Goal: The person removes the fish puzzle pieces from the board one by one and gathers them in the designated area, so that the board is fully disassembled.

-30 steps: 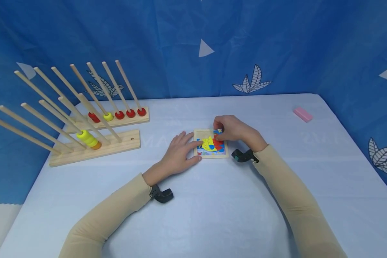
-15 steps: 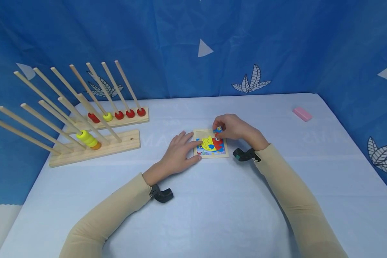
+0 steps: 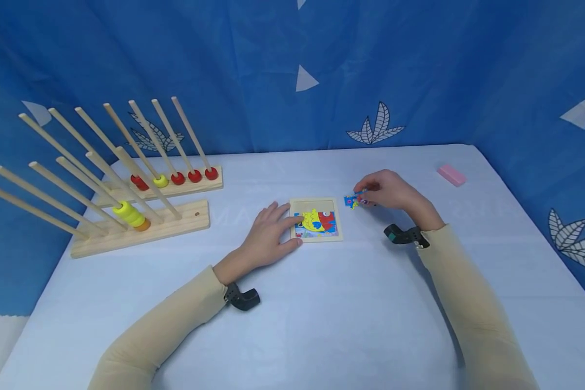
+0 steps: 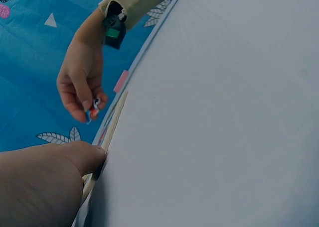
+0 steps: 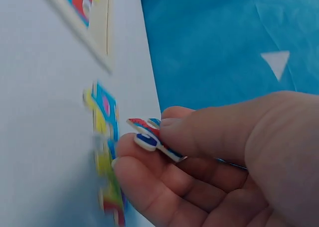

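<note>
A small wooden-framed picture puzzle (image 3: pixel 340 227) lies mid-table, its upper strip bare wood, with yellow, red and blue pieces below. My left hand (image 3: pixel 269 236) rests at its left edge, fingers spread, thumb on the near left corner. Right of the frame, my right hand (image 3: pixel 392 194) is raised over loose puzzle pieces (image 3: pixel 350 201). In the right wrist view its thumb and fingers pinch a red, blue and white piece (image 5: pixel 147 141), with loose pieces (image 5: pixel 103 105) on the table behind it. The fingers hide part of the held piece.
Two wooden peg stands (image 3: pixel 195 218) with red, yellow and orange beads stand at the left, their tall rods leaning in view. A pink block (image 3: pixel 452 175) lies at the back right. Blue cloth (image 3: pixel 263 70) hangs behind the table.
My right hand has moved right, away from the puzzle frame, and the piece at the frame's upper right has come out. Loose pieces beside the frame are now uncovered. My left hand stays in place.
</note>
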Demonstrator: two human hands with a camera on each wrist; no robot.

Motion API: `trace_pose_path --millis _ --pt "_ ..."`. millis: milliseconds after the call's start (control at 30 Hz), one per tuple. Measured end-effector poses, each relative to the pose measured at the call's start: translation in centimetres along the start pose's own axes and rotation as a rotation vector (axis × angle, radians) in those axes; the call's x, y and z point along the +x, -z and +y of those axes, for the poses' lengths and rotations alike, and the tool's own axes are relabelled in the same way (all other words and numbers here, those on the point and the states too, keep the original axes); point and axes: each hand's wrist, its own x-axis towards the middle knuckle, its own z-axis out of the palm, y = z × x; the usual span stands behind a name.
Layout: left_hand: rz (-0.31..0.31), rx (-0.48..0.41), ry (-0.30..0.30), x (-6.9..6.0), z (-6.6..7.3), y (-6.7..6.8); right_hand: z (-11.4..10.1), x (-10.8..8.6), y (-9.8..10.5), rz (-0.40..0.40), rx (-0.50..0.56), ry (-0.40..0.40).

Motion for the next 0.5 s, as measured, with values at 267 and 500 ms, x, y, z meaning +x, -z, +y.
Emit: trace_pose_path --millis 267,500 --pt "0.007 -0.001 0.002 -0.2 -0.1 0.0 3.5 -1.9 1.8 0.066 0.067 -0.08" --pt "0.004 -0.006 -0.001 0.0 -0.1 -0.1 4.7 -1.7 2.1 0.068 0.081 -0.112"
